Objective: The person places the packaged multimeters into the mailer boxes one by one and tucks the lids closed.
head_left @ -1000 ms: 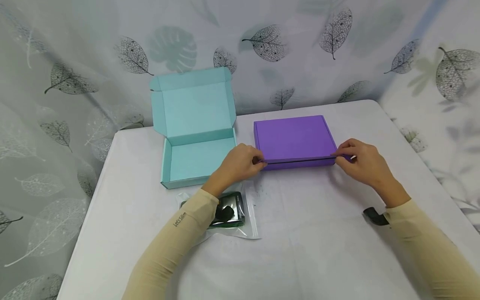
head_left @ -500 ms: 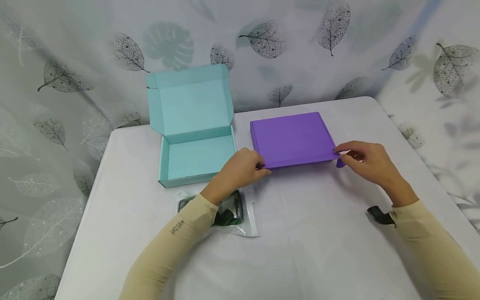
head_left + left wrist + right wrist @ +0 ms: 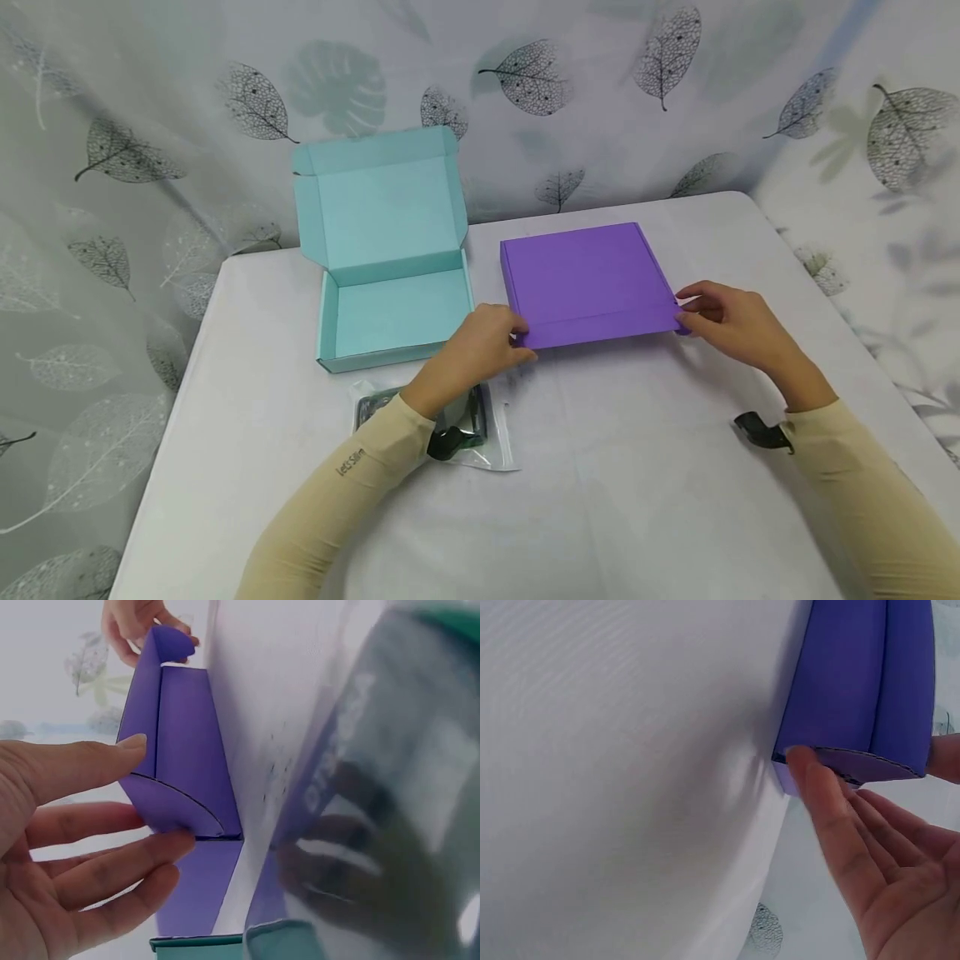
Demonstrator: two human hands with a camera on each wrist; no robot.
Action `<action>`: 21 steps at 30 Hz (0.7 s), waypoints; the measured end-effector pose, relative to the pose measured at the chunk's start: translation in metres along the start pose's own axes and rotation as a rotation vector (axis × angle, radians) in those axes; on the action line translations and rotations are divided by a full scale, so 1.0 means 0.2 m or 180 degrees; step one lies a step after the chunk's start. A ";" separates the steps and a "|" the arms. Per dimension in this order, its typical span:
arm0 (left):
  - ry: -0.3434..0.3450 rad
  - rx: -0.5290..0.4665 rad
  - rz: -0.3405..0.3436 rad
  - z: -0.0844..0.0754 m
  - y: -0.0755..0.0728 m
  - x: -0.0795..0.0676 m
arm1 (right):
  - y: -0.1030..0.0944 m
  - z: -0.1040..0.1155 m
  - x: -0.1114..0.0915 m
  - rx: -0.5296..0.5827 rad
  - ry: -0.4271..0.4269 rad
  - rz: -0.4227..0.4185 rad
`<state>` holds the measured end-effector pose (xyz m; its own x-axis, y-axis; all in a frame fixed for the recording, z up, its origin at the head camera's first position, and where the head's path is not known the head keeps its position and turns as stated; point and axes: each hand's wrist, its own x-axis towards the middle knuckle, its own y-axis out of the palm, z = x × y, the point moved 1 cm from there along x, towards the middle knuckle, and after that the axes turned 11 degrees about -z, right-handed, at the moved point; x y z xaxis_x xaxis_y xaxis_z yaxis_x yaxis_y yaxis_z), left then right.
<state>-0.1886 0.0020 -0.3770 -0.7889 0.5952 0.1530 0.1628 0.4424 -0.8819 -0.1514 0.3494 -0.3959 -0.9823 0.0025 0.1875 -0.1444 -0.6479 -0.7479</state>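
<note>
A purple cardboard mailer box [image 3: 588,271] lies on the table with its lid down. Its front flap [image 3: 600,326] sticks out toward me, with a rounded tab [image 3: 169,799] folded down at its left end. My left hand [image 3: 480,346] pinches that left end, thumb on the flap and fingers at the tab. At the opposite corner, my right hand [image 3: 731,327] holds the right end, where its fingertips touch the right tab [image 3: 870,763]. A gap shows between flap and box front in the left wrist view. The box's inside is hidden.
Left of the purple box stands a teal mailer box [image 3: 401,312], its lid raised and nothing visible inside. A clear zip bag [image 3: 498,437] holding a dark, green-edged item lies under my left forearm. A leaf-print curtain [image 3: 540,100] hangs behind the white-covered table [image 3: 600,500].
The purple box's front flap has swung up and outward from the box front, its dark slit gone from the head view. Both hands have kept to its ends, shifting slightly.
</note>
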 end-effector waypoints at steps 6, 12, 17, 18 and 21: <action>-0.0167 -0.0079 0.0004 0.00 0.01 0.00 | -0.01 0.01 0.00 0.0208 0.0192 0.0229; -0.0289 -0.0239 0.0013 0.01 0.03 -0.01 | 0.00 0.01 0.00 0.0305 0.0183 0.0326; -0.0231 -0.0204 -0.0045 0.03 0.06 -0.02 | 0.00 0.01 -0.01 0.0207 0.0191 0.0295; -0.0217 -0.0203 -0.0060 0.03 0.06 -0.03 | 0.00 0.00 -0.01 0.0182 0.0196 0.0296; -0.0188 -0.0252 -0.0089 0.03 0.06 -0.03 | 0.01 0.00 0.00 0.0129 0.0200 0.0290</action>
<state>-0.1850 -0.0009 -0.3920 -0.8270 0.5423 0.1483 0.1848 0.5113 -0.8393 -0.1508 0.3484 -0.3975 -0.9968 -0.0109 0.0788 -0.0506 -0.6780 -0.7333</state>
